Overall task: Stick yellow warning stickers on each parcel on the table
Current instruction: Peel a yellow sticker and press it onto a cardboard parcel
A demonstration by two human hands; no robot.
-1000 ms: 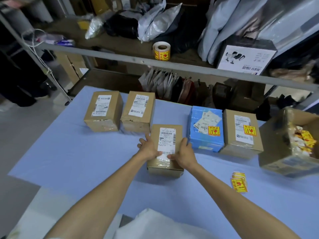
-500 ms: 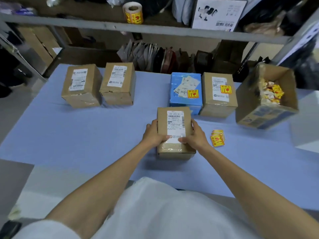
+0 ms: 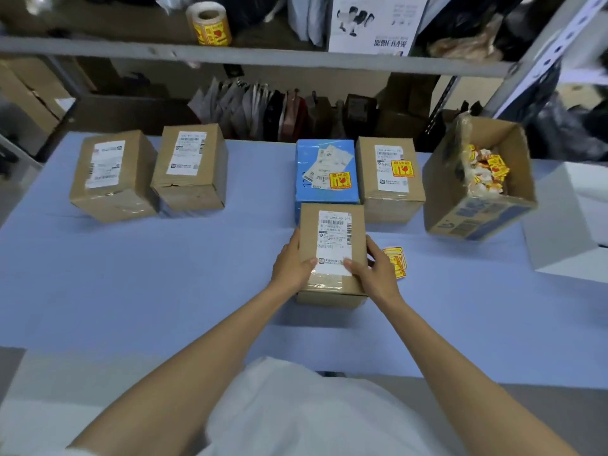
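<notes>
Squarely gripped between left hand (image 3: pixel 289 265) and right hand (image 3: pixel 375 270): brown parcel (image 3: pixel 332 255), near middle of table (image 3: pixel 131 291), against blue parcel (image 3: pixel 325 174), loose yellow stickers (image 3: pixel 396 261) just right.

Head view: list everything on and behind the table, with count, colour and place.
Unstickered parcels: 3, brown; two back left, one held at centre.
Stickered parcels: 2; blue and brown, back centre.
Loose stickers: small stack, yellow, right of held parcel.
Open carton: 1, brown, tilted, back right, holding sticker scraps.
Sticker roll: 1, yellow, on shelf.
White box: 1, on shelf.
Table: 1, blue.
Left hand: on the held parcel's left side.
Right hand: on its right side.
</notes>
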